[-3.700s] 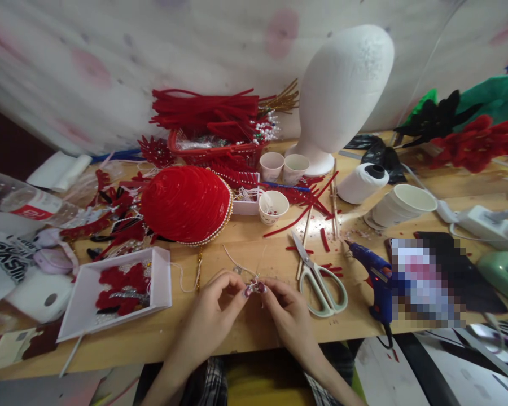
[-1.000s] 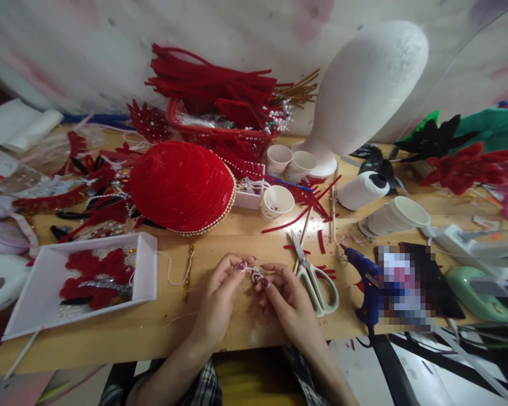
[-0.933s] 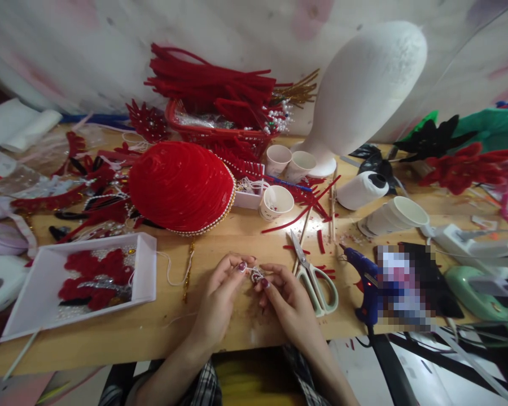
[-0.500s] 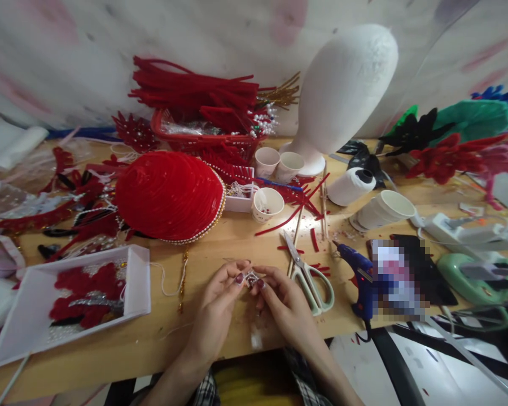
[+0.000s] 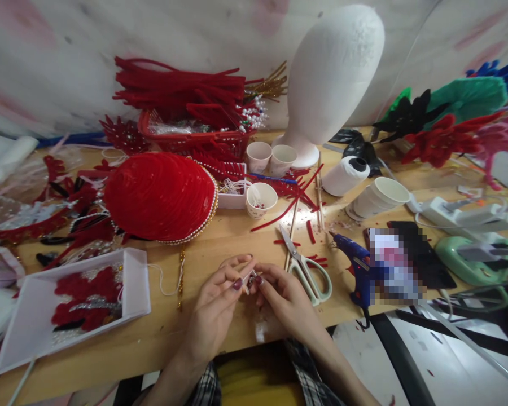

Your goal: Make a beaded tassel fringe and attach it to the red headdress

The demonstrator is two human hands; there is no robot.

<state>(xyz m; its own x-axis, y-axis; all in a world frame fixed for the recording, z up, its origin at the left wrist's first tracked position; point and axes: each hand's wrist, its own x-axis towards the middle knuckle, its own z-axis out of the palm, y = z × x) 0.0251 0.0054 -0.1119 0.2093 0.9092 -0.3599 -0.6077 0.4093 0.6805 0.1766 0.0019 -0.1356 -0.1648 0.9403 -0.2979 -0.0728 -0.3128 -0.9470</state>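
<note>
My left hand [image 5: 218,299] and my right hand [image 5: 286,296] meet above the front of the wooden table. Between their fingertips is a small beaded ornament [image 5: 251,278], pale and dark, mostly covered by the fingers. Both hands pinch it, thumbs towards me. Scissors with pale green handles [image 5: 307,270] lie half open just beyond my right hand. Past my left hand, a gold tinsel strip [image 5: 180,282] and white cord rest on the wood. Farther back stands a red domed headpiece [image 5: 158,197] edged with pearl beads.
At left, a white box [image 5: 135,282] holds red flowers and pearls. A blue glue gun [image 5: 359,262] lies right, beside a phone. Paper cups [image 5: 261,206], a thread spool [image 5: 342,176], a white head form [image 5: 336,79] and a red basket [image 5: 152,135] of red stems stand behind.
The fingers of my left hand have shifted around the beaded ornament, with the index finger now raised across it. Both hands stay together, and the view has moved slightly.
</note>
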